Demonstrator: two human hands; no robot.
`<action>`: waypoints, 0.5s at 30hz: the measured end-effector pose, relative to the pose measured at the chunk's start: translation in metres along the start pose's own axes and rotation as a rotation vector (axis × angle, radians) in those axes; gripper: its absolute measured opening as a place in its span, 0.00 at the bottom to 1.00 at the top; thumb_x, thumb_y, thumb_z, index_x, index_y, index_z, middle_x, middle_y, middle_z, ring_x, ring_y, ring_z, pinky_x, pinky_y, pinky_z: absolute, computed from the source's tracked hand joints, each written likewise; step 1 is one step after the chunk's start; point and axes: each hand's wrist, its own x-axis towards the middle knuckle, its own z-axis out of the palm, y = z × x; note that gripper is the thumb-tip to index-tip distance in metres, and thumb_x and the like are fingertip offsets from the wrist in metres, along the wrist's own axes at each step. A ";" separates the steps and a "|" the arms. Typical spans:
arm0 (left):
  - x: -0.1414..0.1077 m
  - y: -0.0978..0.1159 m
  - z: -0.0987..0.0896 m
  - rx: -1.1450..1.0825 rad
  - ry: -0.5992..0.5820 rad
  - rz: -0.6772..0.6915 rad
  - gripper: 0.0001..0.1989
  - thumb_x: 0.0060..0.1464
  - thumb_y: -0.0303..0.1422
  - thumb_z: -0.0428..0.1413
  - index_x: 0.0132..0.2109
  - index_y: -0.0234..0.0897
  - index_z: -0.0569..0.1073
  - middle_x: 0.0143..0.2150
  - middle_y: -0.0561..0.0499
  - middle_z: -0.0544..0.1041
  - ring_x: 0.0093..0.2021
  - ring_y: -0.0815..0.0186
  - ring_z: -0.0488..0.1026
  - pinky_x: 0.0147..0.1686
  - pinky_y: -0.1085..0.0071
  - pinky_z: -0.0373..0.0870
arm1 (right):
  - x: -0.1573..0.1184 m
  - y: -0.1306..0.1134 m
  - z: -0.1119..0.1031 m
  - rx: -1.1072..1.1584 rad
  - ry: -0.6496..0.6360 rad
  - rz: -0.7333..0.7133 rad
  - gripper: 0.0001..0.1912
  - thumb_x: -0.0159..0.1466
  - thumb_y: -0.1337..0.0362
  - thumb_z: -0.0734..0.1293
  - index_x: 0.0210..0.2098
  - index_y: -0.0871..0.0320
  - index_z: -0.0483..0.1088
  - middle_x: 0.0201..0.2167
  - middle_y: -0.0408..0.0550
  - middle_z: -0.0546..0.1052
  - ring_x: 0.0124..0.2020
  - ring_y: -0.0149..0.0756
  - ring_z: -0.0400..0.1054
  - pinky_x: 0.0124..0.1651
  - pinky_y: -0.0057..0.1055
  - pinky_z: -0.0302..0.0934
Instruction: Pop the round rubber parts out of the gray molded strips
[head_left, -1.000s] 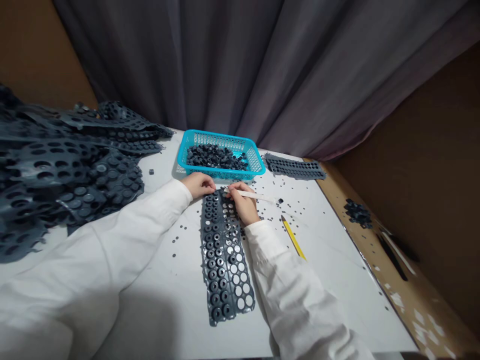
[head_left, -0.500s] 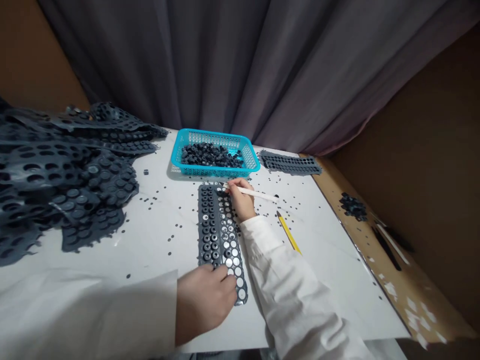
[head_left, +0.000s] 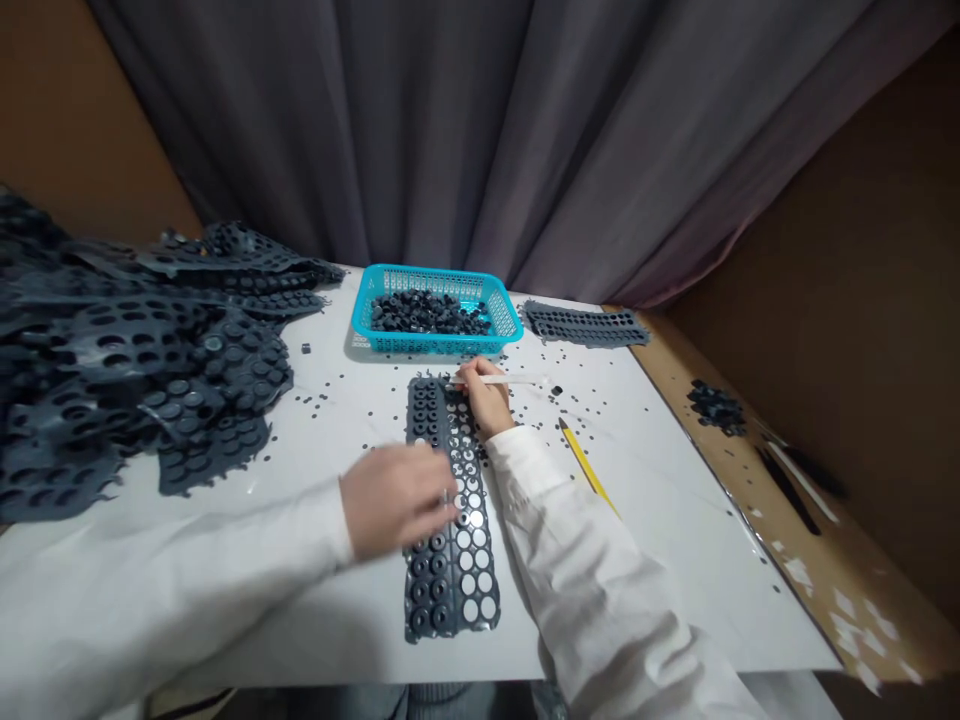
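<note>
A dark rubber sheet with rows of round studs lies lengthwise on the white table. Its left columns hold ring-shaped pieces; white discs show in the right columns. My left hand, blurred by motion, is over the sheet's middle; its fingers are smeared and whatever they might hold cannot be made out. At the sheet's far end, my right hand is closed round a thin white stick, which points to the right. Just beyond is a blue basket of small black pieces.
Dark perforated sheets are heaped at the left. A yellow pencil-like tool lies right of my right forearm. Another strip is at the back right. Small black bits are scattered about; a black cluster sits on the brown surface.
My left hand has moved up and left from the sheet's near part, uncovering its near end. The white stick in my right hand is now more level. The view has shifted slightly.
</note>
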 end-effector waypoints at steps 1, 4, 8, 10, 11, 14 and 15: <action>0.011 -0.019 -0.004 0.023 0.033 -0.129 0.10 0.58 0.36 0.47 0.37 0.38 0.71 0.34 0.50 0.74 0.35 0.65 0.68 0.34 0.69 0.62 | 0.000 -0.001 0.000 -0.022 -0.016 -0.004 0.13 0.58 0.59 0.60 0.20 0.55 0.62 0.16 0.37 0.67 0.22 0.30 0.62 0.30 0.28 0.57; 0.047 -0.078 -0.010 0.066 0.067 -0.370 0.10 0.53 0.34 0.51 0.39 0.35 0.72 0.35 0.49 0.74 0.31 0.65 0.68 0.33 0.69 0.63 | -0.001 -0.003 0.002 -0.096 -0.047 0.001 0.15 0.59 0.58 0.59 0.18 0.56 0.61 0.15 0.38 0.67 0.20 0.30 0.62 0.29 0.28 0.57; 0.080 -0.121 -0.009 -0.041 -0.054 -0.316 0.12 0.47 0.33 0.55 0.39 0.32 0.75 0.30 0.49 0.75 0.27 0.67 0.69 0.31 0.72 0.64 | -0.001 -0.002 0.003 -0.107 -0.076 0.024 0.15 0.59 0.57 0.59 0.19 0.56 0.62 0.16 0.38 0.68 0.20 0.30 0.62 0.28 0.27 0.57; 0.088 -0.126 -0.008 -0.097 -0.130 -0.275 0.11 0.45 0.32 0.55 0.36 0.32 0.76 0.29 0.49 0.75 0.26 0.68 0.69 0.30 0.74 0.63 | 0.000 0.000 0.003 -0.107 -0.087 0.008 0.15 0.59 0.58 0.59 0.18 0.56 0.62 0.15 0.38 0.68 0.21 0.30 0.62 0.29 0.27 0.57; 0.091 -0.127 -0.009 -0.116 -0.166 -0.257 0.10 0.44 0.31 0.55 0.36 0.32 0.76 0.28 0.50 0.75 0.26 0.68 0.69 0.30 0.74 0.63 | 0.000 0.001 0.004 -0.109 -0.090 -0.002 0.15 0.59 0.58 0.59 0.18 0.56 0.62 0.15 0.38 0.68 0.21 0.30 0.62 0.29 0.27 0.56; 0.098 -0.131 -0.012 -0.136 -0.291 -0.206 0.10 0.43 0.29 0.56 0.35 0.33 0.77 0.29 0.51 0.76 0.27 0.69 0.70 0.29 0.76 0.63 | 0.000 0.003 0.004 -0.111 -0.090 -0.014 0.15 0.59 0.59 0.59 0.18 0.56 0.62 0.14 0.37 0.67 0.20 0.30 0.61 0.29 0.28 0.56; 0.100 -0.133 -0.014 -0.123 -0.327 -0.190 0.10 0.42 0.29 0.56 0.35 0.34 0.77 0.29 0.51 0.76 0.27 0.69 0.70 0.29 0.77 0.63 | 0.000 0.003 0.004 -0.112 -0.088 -0.017 0.15 0.59 0.59 0.59 0.18 0.55 0.62 0.14 0.37 0.67 0.20 0.30 0.61 0.29 0.28 0.56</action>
